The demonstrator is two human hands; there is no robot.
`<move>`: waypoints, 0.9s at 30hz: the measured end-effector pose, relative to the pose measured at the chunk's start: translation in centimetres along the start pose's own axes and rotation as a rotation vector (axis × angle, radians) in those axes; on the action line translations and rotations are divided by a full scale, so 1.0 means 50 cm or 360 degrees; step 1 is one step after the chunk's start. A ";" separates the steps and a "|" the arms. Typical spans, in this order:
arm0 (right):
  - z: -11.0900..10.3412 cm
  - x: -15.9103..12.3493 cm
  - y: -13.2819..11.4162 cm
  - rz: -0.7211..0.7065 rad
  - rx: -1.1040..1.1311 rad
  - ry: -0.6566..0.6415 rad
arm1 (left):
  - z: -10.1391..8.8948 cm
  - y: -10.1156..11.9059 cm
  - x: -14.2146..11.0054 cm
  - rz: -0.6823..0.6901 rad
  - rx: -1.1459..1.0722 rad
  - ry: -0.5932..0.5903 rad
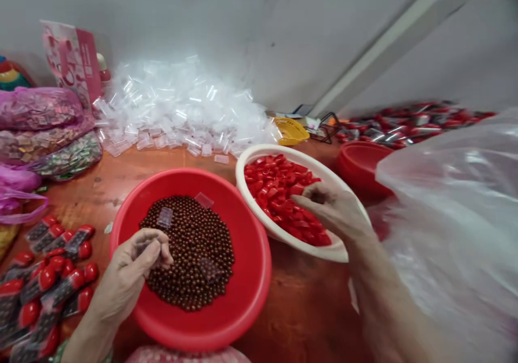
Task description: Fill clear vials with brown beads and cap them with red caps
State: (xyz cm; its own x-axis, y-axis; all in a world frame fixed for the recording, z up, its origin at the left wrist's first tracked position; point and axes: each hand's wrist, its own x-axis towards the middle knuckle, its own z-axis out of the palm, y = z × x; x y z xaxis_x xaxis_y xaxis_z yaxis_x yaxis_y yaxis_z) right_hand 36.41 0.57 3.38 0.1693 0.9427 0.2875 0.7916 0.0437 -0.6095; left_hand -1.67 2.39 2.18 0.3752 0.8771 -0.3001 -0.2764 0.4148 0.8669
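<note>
Left hand [129,276], lower centre: held over the red plastic basin [251,293], thumb and fingertips pinched together on a small clear plastic sleeve [142,248]; the sleeve's contents are too blurred to read. The basin holds a shallow mound of round brown beads [190,255], with three loose clear sleeves [164,217] lying on top of them.

Right hand [329,212]: resting over the white plastic bowl [259,161], just beside the basin, fingers together and curled down onto a heap of red plastic caps [275,190]. Fingertips are partly hidden, so I cannot tell whether they are clamped on a cap.

Left of the basin, on the orange-brown tabletop [299,298]: filled clear tubes with red caps [48,276], lying in a loose pile. Right foreground: a large clear plastic bag [453,233], hanging close to the right forearm.

Further back: a large heap of clear sleeves [182,109] against the wall, stacked pink bags of wrapped items [40,109] and a pink paper gift bag [73,61] at left. Behind the bowl are a yellow basket [289,131], a second red basin [360,169], and a pile of red-and-silver packets [416,123].
</note>
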 end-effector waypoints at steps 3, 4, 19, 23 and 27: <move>0.008 -0.026 -0.056 0.0085 0.0183 0.0084 | 0.026 -0.011 0.001 -0.0045 0.0019 -0.0058; 0.019 -0.034 -0.078 0.0102 0.0284 0.0080 | 0.037 -0.015 0.001 -0.0056 0.0025 -0.0073; 0.236 -0.064 -0.269 -0.0579 0.0562 -0.0537 | 0.061 -0.051 0.007 0.0108 0.0052 0.0172; 0.266 -0.078 -0.292 -0.0641 0.0532 -0.0536 | 0.040 -0.055 0.013 0.0155 -0.0071 0.0324; 0.291 -0.088 -0.292 -0.0570 0.0575 -0.0535 | 0.027 -0.053 0.020 0.0076 -0.0408 0.0352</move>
State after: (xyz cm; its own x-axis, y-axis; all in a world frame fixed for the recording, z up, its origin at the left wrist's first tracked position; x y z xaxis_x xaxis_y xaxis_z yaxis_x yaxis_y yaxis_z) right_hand 15.55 0.59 0.25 -0.3118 0.8990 0.3075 0.5060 0.4311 -0.7471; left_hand 0.64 1.84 0.13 0.1632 0.9167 -0.3647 -0.5131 0.3946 0.7623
